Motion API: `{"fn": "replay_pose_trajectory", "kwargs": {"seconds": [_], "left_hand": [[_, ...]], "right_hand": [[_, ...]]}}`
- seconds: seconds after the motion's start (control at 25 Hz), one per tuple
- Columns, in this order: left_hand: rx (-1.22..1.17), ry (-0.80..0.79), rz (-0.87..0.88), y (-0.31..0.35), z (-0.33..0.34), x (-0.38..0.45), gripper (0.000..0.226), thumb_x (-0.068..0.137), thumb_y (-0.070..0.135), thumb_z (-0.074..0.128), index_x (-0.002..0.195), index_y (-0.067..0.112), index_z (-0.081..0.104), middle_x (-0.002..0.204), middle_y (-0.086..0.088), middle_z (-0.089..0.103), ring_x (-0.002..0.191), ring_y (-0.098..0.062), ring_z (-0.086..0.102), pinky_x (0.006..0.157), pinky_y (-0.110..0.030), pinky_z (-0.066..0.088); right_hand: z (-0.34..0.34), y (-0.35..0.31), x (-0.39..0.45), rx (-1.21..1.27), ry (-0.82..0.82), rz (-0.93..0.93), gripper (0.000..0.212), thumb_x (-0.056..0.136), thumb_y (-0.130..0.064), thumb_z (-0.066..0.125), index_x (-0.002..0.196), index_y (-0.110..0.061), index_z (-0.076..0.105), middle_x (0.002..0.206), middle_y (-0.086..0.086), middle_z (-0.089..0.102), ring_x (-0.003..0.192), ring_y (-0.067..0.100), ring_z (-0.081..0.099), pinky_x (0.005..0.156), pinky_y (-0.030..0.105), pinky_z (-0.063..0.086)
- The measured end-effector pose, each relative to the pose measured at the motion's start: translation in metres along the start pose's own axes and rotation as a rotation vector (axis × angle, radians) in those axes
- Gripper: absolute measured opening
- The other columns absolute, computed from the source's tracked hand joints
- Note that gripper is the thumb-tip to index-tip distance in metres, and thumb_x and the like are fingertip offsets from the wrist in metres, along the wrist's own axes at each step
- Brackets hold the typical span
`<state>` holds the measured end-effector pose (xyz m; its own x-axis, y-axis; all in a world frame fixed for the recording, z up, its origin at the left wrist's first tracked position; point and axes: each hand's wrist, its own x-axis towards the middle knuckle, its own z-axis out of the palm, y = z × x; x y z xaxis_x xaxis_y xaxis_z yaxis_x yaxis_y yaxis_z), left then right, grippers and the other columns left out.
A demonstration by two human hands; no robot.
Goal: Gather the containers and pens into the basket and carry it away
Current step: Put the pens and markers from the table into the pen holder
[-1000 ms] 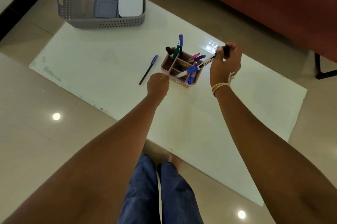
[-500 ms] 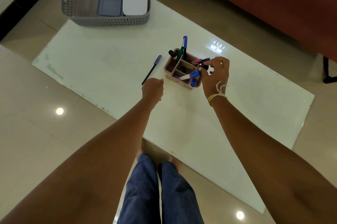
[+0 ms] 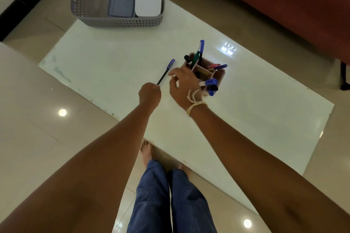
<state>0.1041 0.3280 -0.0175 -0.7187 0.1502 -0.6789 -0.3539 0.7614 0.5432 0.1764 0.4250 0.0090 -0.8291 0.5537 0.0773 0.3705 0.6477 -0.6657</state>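
Glossy beige tiled floor (image 3: 28,138) with 3 round light reflections; low white table (image 3: 255,119) set diagonally; reddish-brown sofa (image 3: 284,5) beyond its far edge.

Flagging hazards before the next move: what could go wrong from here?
1. The right hand reaches across the pen holder toward the loose pen; its wrist could knock the holder over.
2. A marker lies across the holder's rim and may fall when the holder is lifted.
3. The basket overhangs the table edge.
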Motion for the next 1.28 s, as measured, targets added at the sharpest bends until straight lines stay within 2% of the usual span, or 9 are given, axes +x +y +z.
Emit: {"fn": "replay_pose_trajectory", "kwargs": {"seconds": [0.08,0.2,0.36,0.52,0.72,0.84,1.0,1.12,1.28], "left_hand": [[0.001,0.033,0.01,-0.011,-0.01,0.007,0.026,0.098,0.018,0.044,0.101,0.001,0.064,0.104,-0.018,0.07,0.103,-0.036,0.066,0.094,-0.046,0.054],[-0.026,0.059,-0.01,-0.032,-0.031,0.024,0.025,0.094,0.021,0.048,0.102,0.004,0.064,0.109,-0.015,0.069,0.105,-0.034,0.065,0.093,-0.046,0.055],[-0.036,0.055,-0.035,-0.053,-0.058,0.044,0.022,0.093,0.021,0.048,0.1,0.008,0.063,0.11,-0.013,0.069,0.106,-0.032,0.065,0.091,-0.043,0.056],[-0.014,0.051,-0.039,-0.063,-0.081,0.061,0.019,0.093,0.02,0.048,0.096,0.01,0.063,0.108,-0.014,0.071,0.106,-0.033,0.065,0.091,-0.044,0.055],[0.004,0.021,-0.01,-0.05,-0.086,0.059,0.014,0.093,0.021,0.048,0.091,0.015,0.061,0.108,-0.013,0.071,0.106,-0.033,0.066,0.091,-0.044,0.056],[0.001,-0.011,0.013,-0.037,-0.074,0.049,0.019,0.093,0.022,0.048,0.097,0.011,0.063,0.108,-0.013,0.07,0.105,-0.033,0.066,0.09,-0.044,0.056],[-0.019,-0.068,0.048,-0.022,-0.05,0.031,0.019,0.092,0.022,0.049,0.098,0.01,0.063,0.11,-0.014,0.07,0.107,-0.034,0.065,0.092,-0.044,0.055],[-0.017,-0.112,0.092,-0.011,-0.032,0.02,0.022,0.092,0.021,0.05,0.101,0.006,0.064,0.111,-0.016,0.069,0.11,-0.035,0.064,0.095,-0.046,0.053],[0.018,-0.158,0.154,0.003,-0.01,0.011,0.023,0.094,0.022,0.051,0.103,0.005,0.064,0.111,-0.016,0.069,0.109,-0.034,0.064,0.096,-0.046,0.053]], "right_hand": [[0.032,-0.012,0.009,0.02,-0.286,0.175,0.031,0.095,-0.013,0.049,0.124,-0.007,0.057,0.116,0.013,0.062,0.108,0.027,0.061,0.093,0.032,0.049],[0.07,-0.018,0.031,-0.096,-0.446,0.395,0.051,0.099,-0.022,0.049,0.144,-0.005,0.032,0.136,0.021,0.045,0.122,0.034,0.053,0.101,0.039,0.044],[0.094,-0.007,0.061,-0.222,-0.386,0.516,0.047,0.098,-0.024,0.051,0.139,-0.007,0.037,0.142,0.022,0.035,0.117,0.036,0.056,0.097,0.039,0.046],[0.104,-0.008,0.059,-0.321,-0.399,0.475,0.037,0.094,-0.007,0.047,0.131,-0.004,0.045,0.128,0.018,0.053,0.117,0.031,0.055,0.097,0.035,0.045],[0.096,-0.028,0.031,0.284,-0.321,0.818,0.053,0.079,-0.001,0.064,0.126,-0.013,0.042,0.098,0.014,0.058,0.086,0.032,0.064,0.075,0.044,0.061],[0.078,-0.036,0.016,0.444,-0.167,0.707,0.038,0.079,0.0,0.064,0.116,-0.012,0.06,0.085,0.0,0.056,0.083,0.023,0.064,0.078,0.037,0.061],[0.032,-0.034,0.005,0.357,0.268,0.395,0.008,0.084,-0.006,0.063,0.084,-0.013,0.059,0.07,-0.01,0.057,0.066,-0.001,0.059,0.067,0.004,0.046],[-0.011,-0.015,0.005,0.273,0.492,0.34,0.009,0.082,-0.012,0.071,0.081,-0.01,0.062,0.062,-0.02,0.054,0.067,-0.01,0.06,0.069,0.003,0.044],[-0.05,0.021,0.005,0.245,0.547,0.469,0.018,0.084,-0.017,0.069,0.099,-0.01,0.059,0.075,-0.006,0.067,0.064,0.001,0.064,0.067,0.004,0.049]]}}
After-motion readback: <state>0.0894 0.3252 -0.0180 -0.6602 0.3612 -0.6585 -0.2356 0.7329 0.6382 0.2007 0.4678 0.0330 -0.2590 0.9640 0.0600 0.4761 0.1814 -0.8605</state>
